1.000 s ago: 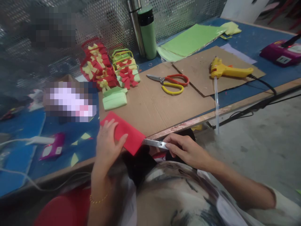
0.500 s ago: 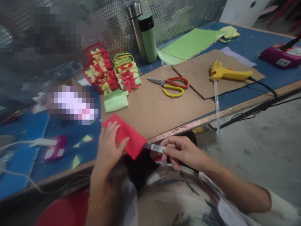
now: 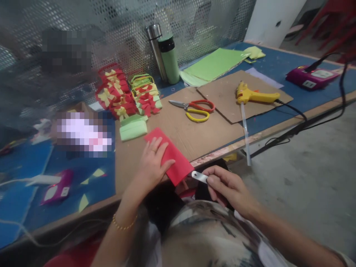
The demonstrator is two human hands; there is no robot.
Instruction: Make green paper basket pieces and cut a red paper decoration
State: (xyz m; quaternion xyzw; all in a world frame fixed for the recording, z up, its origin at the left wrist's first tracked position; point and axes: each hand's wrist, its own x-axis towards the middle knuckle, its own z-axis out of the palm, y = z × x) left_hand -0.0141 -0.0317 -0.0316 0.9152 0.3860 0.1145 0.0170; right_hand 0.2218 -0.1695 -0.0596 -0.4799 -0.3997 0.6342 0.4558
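Folded red paper (image 3: 178, 159) lies slanted over the cardboard's near edge, its lower right end sticking out past the table edge. My left hand (image 3: 157, 157) rests flat on top of it, fingers stretched and thumb apart. A flat silvery metal tool (image 3: 199, 177) with a hole near its end is pinched in my right hand (image 3: 225, 185). The tool's holed end is at the paper's lower right edge; whether any part of it lies inside the fold is hard to see. Behind the paper sits a folded light green paper piece (image 3: 134, 129).
On the cardboard (image 3: 178, 122) lie scissors (image 3: 194, 107). A yellow glue gun (image 3: 257, 97) rests on another board, its stick overhanging the edge. Paper bow pieces (image 3: 118, 92), a green bottle (image 3: 169, 61), green sheets (image 3: 217, 63) and purple power sockets (image 3: 311, 77) stand around.
The camera view has shifted. The metal tool has slid outward from the red paper, and the dark strip showing between them is now much shorter. My left hand still lies on the paper.
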